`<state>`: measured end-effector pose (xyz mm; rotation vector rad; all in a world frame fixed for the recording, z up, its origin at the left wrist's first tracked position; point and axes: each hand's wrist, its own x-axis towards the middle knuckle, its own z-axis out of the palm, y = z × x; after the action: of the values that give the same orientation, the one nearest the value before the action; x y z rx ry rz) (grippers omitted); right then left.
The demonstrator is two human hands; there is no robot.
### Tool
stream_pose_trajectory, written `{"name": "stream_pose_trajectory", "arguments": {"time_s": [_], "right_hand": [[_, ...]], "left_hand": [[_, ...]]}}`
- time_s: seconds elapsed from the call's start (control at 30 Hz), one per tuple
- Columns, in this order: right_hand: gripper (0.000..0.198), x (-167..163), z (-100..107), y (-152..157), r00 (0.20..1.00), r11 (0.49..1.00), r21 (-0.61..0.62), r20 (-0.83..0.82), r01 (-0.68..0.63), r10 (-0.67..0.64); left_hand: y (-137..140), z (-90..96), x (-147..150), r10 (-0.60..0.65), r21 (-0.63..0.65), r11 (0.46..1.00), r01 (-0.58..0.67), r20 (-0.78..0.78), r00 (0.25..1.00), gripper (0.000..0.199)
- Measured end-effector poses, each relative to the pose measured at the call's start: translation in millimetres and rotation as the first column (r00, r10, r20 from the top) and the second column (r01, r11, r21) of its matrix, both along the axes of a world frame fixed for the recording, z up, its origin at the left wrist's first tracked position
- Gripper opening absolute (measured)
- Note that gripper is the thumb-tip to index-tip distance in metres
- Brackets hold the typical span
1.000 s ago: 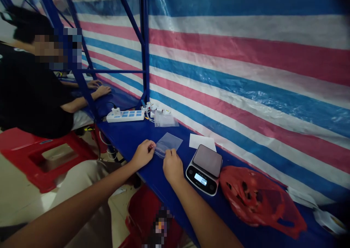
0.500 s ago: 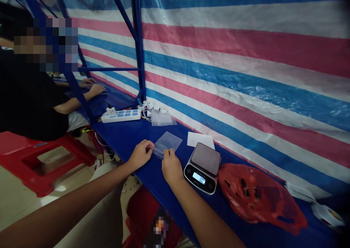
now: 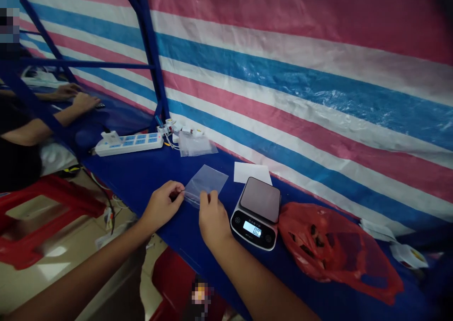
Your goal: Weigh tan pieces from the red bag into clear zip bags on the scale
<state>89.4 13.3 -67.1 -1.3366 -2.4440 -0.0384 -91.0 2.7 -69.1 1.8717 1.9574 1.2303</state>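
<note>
A clear plastic zip bag [image 3: 207,182] lies over the blue table [image 3: 141,172], its near edge between my two hands. My left hand [image 3: 164,201] pinches the bag's left corner with thumb and forefinger. At the near right edge, my right hand [image 3: 214,217] is closed on the bag, its fingers partly hidden by the back of the hand. The bag looks flat, with nothing visible inside. Right of my right hand stands a digital kitchen scale [image 3: 261,199], its lit display reading 0.0 and its plate bare.
A red plastic bag [image 3: 339,255] with dark pieces inside sits right of the scale. White paper [image 3: 251,172] lies behind it. Farther left are a stack of clear bags [image 3: 196,144] and a power strip [image 3: 130,144]. Another person's hands [image 3: 79,97] rest on the table beyond the blue frame [image 3: 150,52].
The view has turned right and tilted down, so things sit farther left in the picture. Both hands keep their hold on the zip bag. The scale still reads 0.0.
</note>
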Motion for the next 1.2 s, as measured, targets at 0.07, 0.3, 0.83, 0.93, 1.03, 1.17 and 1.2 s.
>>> {"name": "stream_pose_trajectory", "arguments": {"time_s": [0.07, 0.3, 0.83, 0.93, 1.03, 1.17, 1.2], "right_hand": [[0.032, 0.7, -0.4, -0.4, 1.0, 0.999, -0.037, -0.022, 0.002, -0.003], [0.027, 2.7, -0.2, -1.3, 0.989, 0.997, -0.043, -0.137, -0.058, 0.052], [0.02, 4.9, -5.2, 8.0, 0.989, 0.997, -0.065, -0.142, -0.05, 0.04], [0.018, 4.4, -3.1, 8.2, 0.991, 0.997, -0.066, -0.129, -0.032, 0.023], [0.016, 4.2, -2.5, 8.6, 0.989, 0.998, -0.068, -0.146, 0.005, -0.015], [0.027, 4.9, -3.2, 8.6, 0.978, 0.996, -0.093, -0.206, 0.007, -0.026], [0.03, 4.9, -3.1, 8.7, 0.978, 0.994, -0.105, -0.21, -0.002, -0.02]], "left_hand": [[-1.9, 1.6, 1.5, 0.016, 0.007, 1.0, -0.016, 0.016, 1.0, 0.014], [-7.2, 6.4, 3.9, 0.047, 0.056, 0.997, -0.047, -0.007, 0.999, 0.017], [-0.2, -2.0, -6.8, 0.027, -0.05, 0.998, -0.031, -0.078, 0.997, 0.023], [-1.6, -1.1, -5.8, 0.033, -0.062, 0.997, -0.038, -0.072, 0.997, 0.022], [-4.0, 1.3, -3.9, 0.04, -0.056, 0.997, -0.043, -0.06, 0.997, 0.023], [-6.6, 1.7, -3.1, 0.075, -0.04, 0.996, -0.076, -0.03, 0.997, 0.024], [-7.1, 1.1, -3.3, 0.086, -0.042, 0.995, -0.087, -0.018, 0.996, 0.025]]}}
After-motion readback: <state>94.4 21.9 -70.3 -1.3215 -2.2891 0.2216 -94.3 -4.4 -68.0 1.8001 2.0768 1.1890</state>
